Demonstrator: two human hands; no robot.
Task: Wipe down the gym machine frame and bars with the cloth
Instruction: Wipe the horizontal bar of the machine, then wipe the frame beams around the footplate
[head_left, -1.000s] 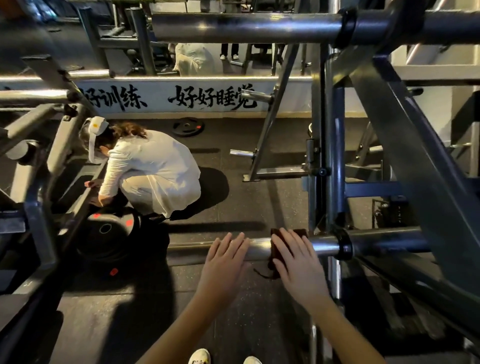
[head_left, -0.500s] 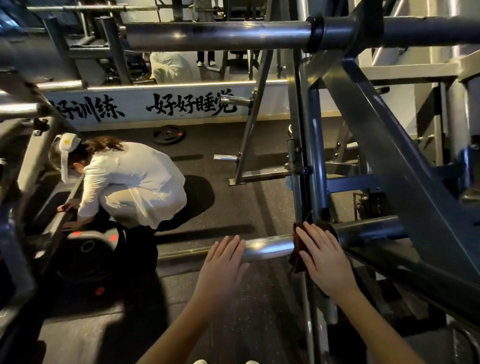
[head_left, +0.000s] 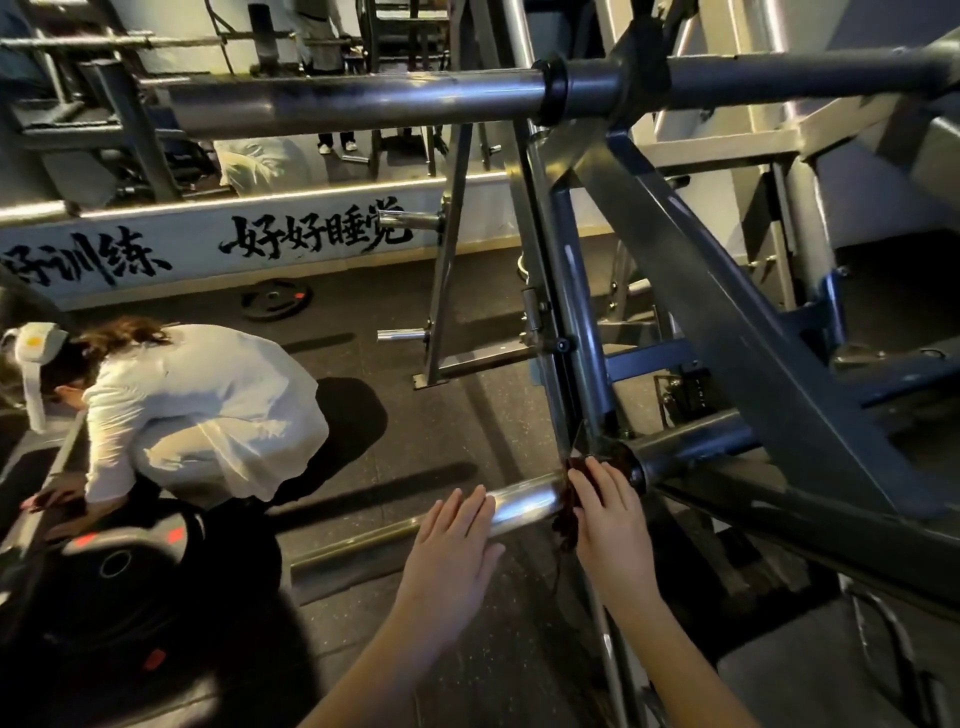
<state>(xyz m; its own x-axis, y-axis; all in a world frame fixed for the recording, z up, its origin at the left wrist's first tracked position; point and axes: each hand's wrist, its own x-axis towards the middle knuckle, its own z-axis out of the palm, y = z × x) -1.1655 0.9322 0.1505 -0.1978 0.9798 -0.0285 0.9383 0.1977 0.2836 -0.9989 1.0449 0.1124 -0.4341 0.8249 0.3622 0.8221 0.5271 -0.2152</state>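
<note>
Cloth (head_left: 567, 512), dark reddish, pressed onto lower chrome bar (head_left: 524, 501) right beside black collar (head_left: 631, 470), under right hand (head_left: 610, 525), fingers straight, not clenched. Left hand (head_left: 449, 551) flat, released, resting on same bar just left of cloth. Frame beam (head_left: 727, 322) crowding right side. Open floor (head_left: 415, 431) beyond bar. Crouching person (head_left: 197, 410) left, well apart. Upper bar (head_left: 353, 101) farthest, overhead.

Cloth (head_left: 569, 512) dark maroon, bar (head_left: 524, 503) chrome silver, frame (head_left: 727, 322) dark grey — wall band (head_left: 197, 244) white with black brush lettering.
</note>
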